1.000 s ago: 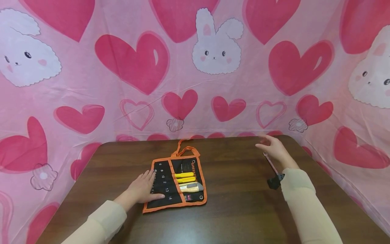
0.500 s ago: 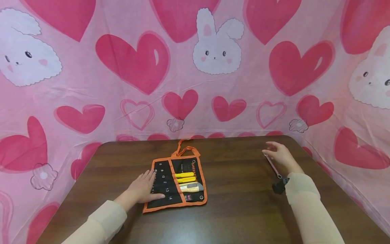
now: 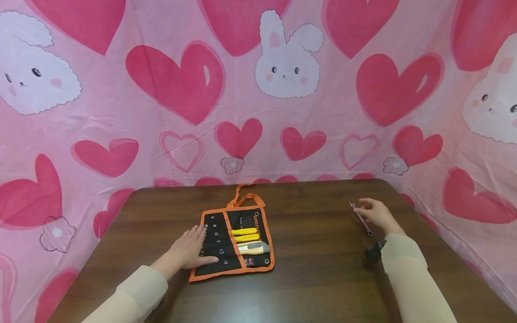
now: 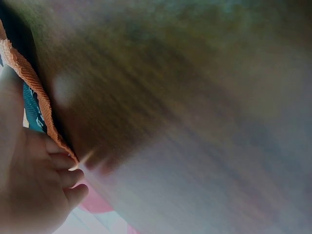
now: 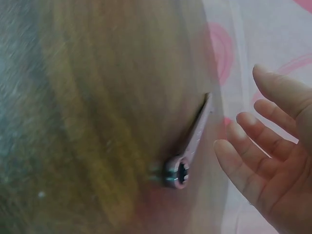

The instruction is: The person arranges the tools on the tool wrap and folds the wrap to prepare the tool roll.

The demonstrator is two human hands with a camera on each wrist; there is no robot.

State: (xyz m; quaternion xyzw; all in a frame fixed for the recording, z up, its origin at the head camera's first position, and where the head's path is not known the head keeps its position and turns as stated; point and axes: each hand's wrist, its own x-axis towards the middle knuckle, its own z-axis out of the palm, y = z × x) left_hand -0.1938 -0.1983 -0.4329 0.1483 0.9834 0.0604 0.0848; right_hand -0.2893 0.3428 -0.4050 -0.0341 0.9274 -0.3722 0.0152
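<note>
A combination wrench [image 3: 361, 219] lies on the wooden table at the right, its ring end toward the near side. Beside its far half hovers my right hand [image 3: 376, 214]; in the right wrist view the loosely bent fingers [image 5: 234, 161] are apart from the wrench [image 5: 195, 139] and hold nothing. A black tool roll with orange trim [image 3: 218, 264] is spread out left of the middle. My left hand [image 3: 186, 246] rests on its left edge, thumb stretched over the numbered slots. The left wrist view catches that hand [image 4: 36, 180] along the orange trim [image 4: 46, 105].
The roll's right-hand pockets carry two yellow handles [image 3: 246, 234], a utility knife [image 3: 253, 247] and a small packet [image 3: 250, 261]. Orange ties [image 3: 248, 197] trail toward the table's far edge. A pink curtain [image 3: 274, 125] with hearts and rabbits hangs behind the table [image 3: 307, 269].
My right hand has come down and nearer along the right side of the wrench, which now shows almost in full. The left hand and the tool roll stay where they were.
</note>
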